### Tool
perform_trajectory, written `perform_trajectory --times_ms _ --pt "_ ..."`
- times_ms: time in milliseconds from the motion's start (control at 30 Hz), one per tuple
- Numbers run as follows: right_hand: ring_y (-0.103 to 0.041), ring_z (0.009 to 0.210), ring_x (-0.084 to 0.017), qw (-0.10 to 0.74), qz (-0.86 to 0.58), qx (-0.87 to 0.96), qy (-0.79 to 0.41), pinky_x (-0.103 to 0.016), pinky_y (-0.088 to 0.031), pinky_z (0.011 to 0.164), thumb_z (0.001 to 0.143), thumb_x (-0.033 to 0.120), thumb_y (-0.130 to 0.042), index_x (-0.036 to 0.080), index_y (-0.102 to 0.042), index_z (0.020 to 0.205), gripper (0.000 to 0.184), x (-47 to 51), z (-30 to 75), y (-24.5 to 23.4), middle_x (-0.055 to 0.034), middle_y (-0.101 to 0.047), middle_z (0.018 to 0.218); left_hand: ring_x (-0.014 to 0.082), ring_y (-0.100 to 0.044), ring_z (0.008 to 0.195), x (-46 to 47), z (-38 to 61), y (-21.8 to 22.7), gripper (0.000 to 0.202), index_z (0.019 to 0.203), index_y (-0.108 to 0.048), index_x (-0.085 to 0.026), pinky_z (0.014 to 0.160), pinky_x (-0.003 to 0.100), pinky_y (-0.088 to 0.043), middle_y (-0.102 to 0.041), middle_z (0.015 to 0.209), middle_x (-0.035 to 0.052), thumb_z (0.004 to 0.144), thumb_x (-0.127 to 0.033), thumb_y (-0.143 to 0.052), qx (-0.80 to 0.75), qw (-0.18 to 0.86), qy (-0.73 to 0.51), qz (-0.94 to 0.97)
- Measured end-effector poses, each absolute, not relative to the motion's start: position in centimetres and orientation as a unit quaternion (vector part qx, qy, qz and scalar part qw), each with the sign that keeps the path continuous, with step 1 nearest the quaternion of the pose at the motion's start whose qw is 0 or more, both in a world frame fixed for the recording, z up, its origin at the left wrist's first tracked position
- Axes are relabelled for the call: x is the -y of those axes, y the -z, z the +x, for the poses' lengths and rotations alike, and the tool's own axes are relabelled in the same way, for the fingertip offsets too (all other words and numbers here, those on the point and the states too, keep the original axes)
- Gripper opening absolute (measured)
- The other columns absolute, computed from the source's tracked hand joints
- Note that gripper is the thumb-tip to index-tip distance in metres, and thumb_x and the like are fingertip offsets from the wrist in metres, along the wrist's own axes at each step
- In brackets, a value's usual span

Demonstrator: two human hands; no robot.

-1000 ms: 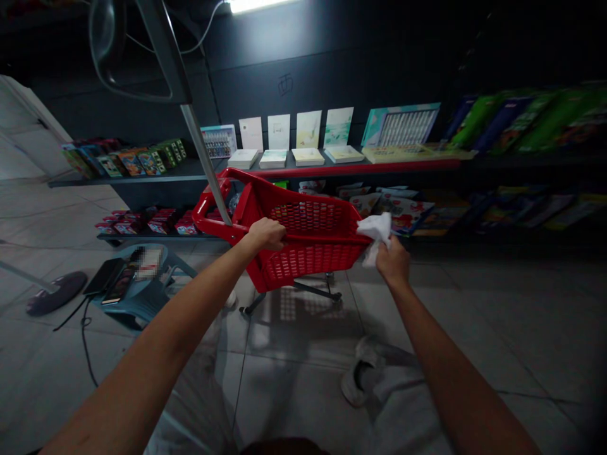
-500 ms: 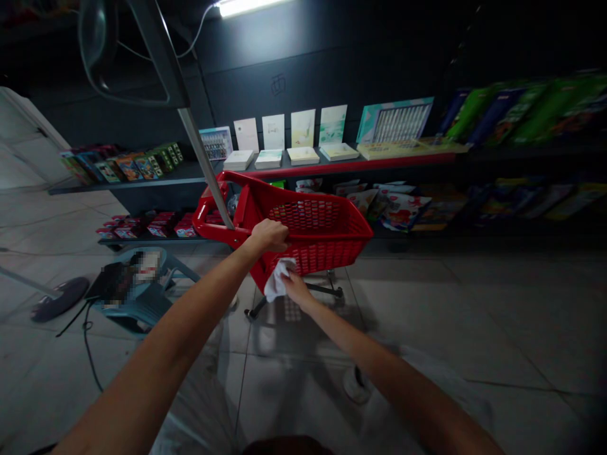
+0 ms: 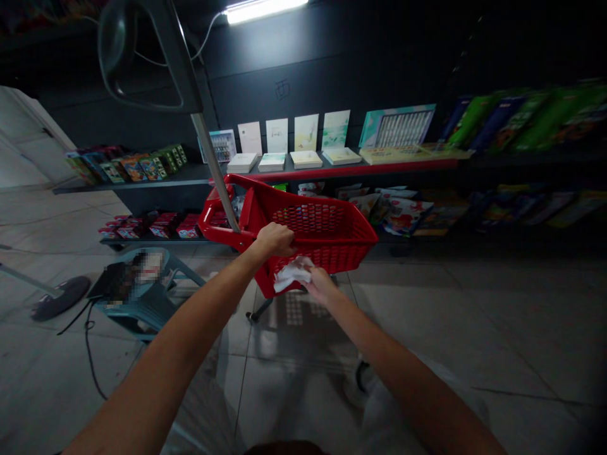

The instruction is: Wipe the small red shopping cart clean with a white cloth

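Observation:
A red plastic shopping cart (image 3: 327,230) on small wheels stands on the tiled floor in front of me. My left hand (image 3: 275,239) is closed over its near rim, close to the handle. My right hand (image 3: 318,283) grips a crumpled white cloth (image 3: 291,273) and presses it against the cart's near mesh wall, just under my left hand. The cart's basket looks empty from here.
Dark shelves (image 3: 332,167) with books, cards and boxes run along the back wall. A blue-grey plastic stool (image 3: 147,297) with dark flat items stands at left, near a fan base (image 3: 59,297) and a floor cable. A metal pole (image 3: 213,164) rises behind the cart.
My right hand carried the cloth from the cart's right rim down to the near wall under my left hand, then shifted it slightly right. My left hand kept its grip.

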State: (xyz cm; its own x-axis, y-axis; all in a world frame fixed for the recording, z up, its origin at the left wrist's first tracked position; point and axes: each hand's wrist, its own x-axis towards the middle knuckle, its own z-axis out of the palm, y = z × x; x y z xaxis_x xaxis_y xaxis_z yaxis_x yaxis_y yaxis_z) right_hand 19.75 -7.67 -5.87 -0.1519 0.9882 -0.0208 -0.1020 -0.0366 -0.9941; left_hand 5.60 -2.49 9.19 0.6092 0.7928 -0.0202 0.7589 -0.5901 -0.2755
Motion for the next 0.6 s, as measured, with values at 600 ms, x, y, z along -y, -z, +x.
perform_trajectory --times_ms 600 --pt "-0.071 0.104 -0.028 0.341 -0.618 0.708 -0.031 -0.034 -0.053 0.087 0.096 0.027 -0.042 0.019 -0.063 0.133 0.044 10.4 34.5 0.6 -0.0148 -0.073 0.123 0.024 -0.071 0.076 2.2 1.6 -9.3 0.076 0.084 -0.082 -0.019 0.072 0.033 -0.043 -0.074 0.076 0.0138 0.098 -0.074 -0.031 0.405 0.1 -0.035 -0.908"
